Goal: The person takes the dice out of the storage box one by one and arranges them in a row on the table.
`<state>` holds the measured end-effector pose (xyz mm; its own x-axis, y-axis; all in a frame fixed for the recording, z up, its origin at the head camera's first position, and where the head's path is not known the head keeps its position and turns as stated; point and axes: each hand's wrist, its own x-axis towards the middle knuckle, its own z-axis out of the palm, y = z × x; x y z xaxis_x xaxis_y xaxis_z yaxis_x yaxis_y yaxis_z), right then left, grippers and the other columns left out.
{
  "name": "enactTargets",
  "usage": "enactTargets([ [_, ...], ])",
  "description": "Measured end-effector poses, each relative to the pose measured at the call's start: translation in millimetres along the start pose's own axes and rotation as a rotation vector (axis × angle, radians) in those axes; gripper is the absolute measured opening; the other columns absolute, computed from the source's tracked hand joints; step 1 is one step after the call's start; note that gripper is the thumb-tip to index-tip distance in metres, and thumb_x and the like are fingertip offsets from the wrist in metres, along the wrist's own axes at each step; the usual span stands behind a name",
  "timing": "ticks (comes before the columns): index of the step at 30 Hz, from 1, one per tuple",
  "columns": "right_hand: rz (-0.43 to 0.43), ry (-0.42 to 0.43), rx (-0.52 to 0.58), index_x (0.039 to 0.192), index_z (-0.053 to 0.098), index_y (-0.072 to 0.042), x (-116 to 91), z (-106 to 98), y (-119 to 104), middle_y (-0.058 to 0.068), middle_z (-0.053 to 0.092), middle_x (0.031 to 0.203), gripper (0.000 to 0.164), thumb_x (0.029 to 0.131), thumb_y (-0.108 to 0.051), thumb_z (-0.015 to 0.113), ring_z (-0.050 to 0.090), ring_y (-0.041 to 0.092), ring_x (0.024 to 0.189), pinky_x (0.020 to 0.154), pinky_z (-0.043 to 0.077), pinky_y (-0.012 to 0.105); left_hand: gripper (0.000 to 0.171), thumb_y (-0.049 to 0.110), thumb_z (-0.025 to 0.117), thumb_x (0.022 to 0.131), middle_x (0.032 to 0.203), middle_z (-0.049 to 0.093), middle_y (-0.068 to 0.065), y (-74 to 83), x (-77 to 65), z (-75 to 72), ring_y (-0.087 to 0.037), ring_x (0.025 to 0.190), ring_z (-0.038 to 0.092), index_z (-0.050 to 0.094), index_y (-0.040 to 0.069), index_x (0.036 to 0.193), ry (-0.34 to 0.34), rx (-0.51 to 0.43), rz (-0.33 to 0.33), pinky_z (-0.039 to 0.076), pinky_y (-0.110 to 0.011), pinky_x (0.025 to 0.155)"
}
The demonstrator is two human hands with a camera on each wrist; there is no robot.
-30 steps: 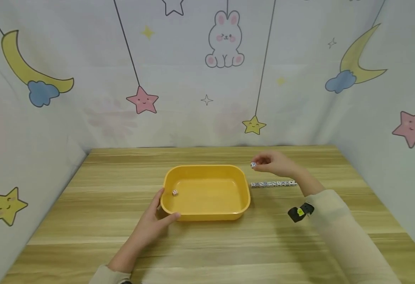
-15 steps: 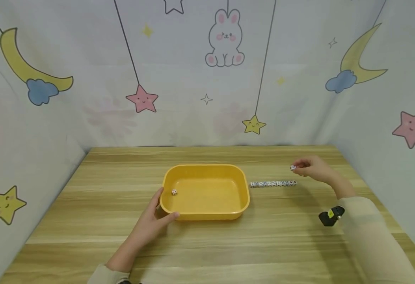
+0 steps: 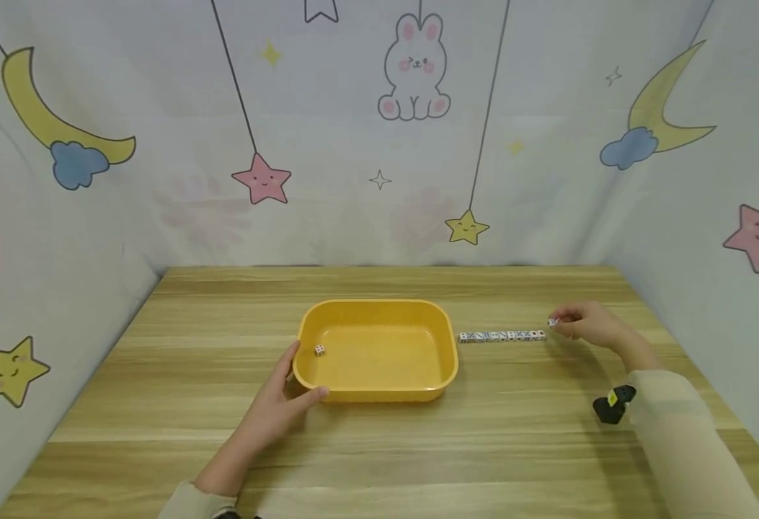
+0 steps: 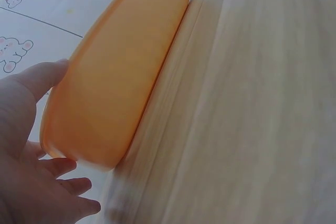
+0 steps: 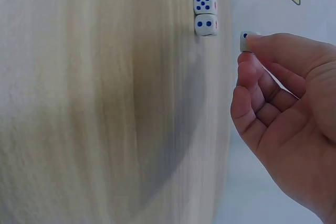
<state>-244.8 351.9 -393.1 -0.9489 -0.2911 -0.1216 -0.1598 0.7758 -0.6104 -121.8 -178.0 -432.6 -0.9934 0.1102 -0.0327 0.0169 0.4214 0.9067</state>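
In the head view, a yellow tray [image 3: 379, 395] stands on the table with a single die [image 3: 319, 350] inside near its left end. My left hand [image 3: 272, 416] touches the tray's left front corner, thumb at the front and fingers along the left side. In the left wrist view, the fingers of that hand [image 4: 26, 145] are spread and fairly straight beside the tray wall [image 4: 118, 72]. My right hand [image 3: 593, 326] pinches a white die [image 5: 244, 41] between thumb and fingers. It hovers just past the right end of a row of dice [image 3: 502, 336].
That row runs rightward from beside the tray on the wood-grain table [image 3: 379, 461]. A pale curtain [image 3: 379, 144] with stars, moons and a rabbit closes off the back and sides. A black wrist device [image 3: 615, 405] sits under the right sleeve.
With the die in its grip, my right hand has moved right, from near the tray to beyond the row's right end, and then lower. My left hand and the tray stay in place.
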Motion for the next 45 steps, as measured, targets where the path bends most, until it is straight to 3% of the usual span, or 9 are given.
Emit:
enactTargets([
  [5,-0.002,0.005,-0.046,0.112,0.063,0.009,4,4,8,0.008,0.064,0.089,0.031,0.091,-0.014,0.064,0.054,0.013,0.076,0.064,0.048,0.028,0.099,0.040,0.074,0.084,0.159,0.020,-0.015,0.3,0.4,0.0,-0.035,0.146,0.016,0.012,0.015,0.156,0.001,0.007,0.001,0.012,-0.062,0.114],
  [12,-0.017,0.014,-0.090,0.106,0.066,0.007,4,9,14,0.006,0.064,0.087,0.029,0.088,-0.015,0.067,0.052,0.012,0.077,0.065,0.045,0.028,0.101,0.042,0.074,0.083,0.158,0.021,-0.015,0.1,0.4,-0.1,-0.035,0.145,0.016,0.011,0.013,0.156,0.000,0.008,-0.001,0.012,-0.061,0.114],
  [21,-0.011,-0.009,-0.016,0.104,0.065,0.010,5,16,14,0.003,0.063,0.082,0.026,0.087,-0.009,0.068,0.052,0.009,0.069,0.058,0.046,0.024,0.098,0.036,0.075,0.084,0.158,0.021,-0.015,0.2,0.0,0.5,-0.035,0.145,0.016,0.012,0.013,0.155,0.001,-0.006,0.004,0.012,-0.061,0.114],
  [32,-0.008,-0.027,-0.013,0.112,0.060,0.013,4,18,8,0.009,0.065,0.086,0.033,0.088,-0.009,0.066,0.055,0.013,0.071,0.058,0.048,0.027,0.097,0.035,0.075,0.084,0.158,0.021,-0.015,2.5,-0.3,0.8,-0.035,0.146,0.016,0.013,0.014,0.155,0.006,-0.002,-0.010,0.011,-0.061,0.114],
  [39,-0.011,-0.008,-0.111,0.121,0.059,0.010,-1,6,2,0.015,0.067,0.097,0.041,0.090,-0.017,0.063,0.059,0.017,0.083,0.069,0.049,0.032,0.099,0.036,0.075,0.084,0.158,0.021,-0.015,2.7,-0.2,1.0,-0.035,0.146,0.016,0.012,0.013,0.155,0.005,0.002,-0.013,0.012,-0.060,0.114],
  [45,0.002,-0.005,-0.051,0.132,0.052,0.008,-1,-2,-19,0.013,0.063,0.100,0.047,0.096,-0.022,0.059,0.058,0.021,0.084,0.069,0.049,0.035,0.098,0.036,0.075,0.084,0.159,0.021,-0.015,2.7,0.0,1.2,-0.035,0.146,0.015,0.012,0.013,0.155,0.005,0.002,-0.015,0.012,-0.060,0.114],
])
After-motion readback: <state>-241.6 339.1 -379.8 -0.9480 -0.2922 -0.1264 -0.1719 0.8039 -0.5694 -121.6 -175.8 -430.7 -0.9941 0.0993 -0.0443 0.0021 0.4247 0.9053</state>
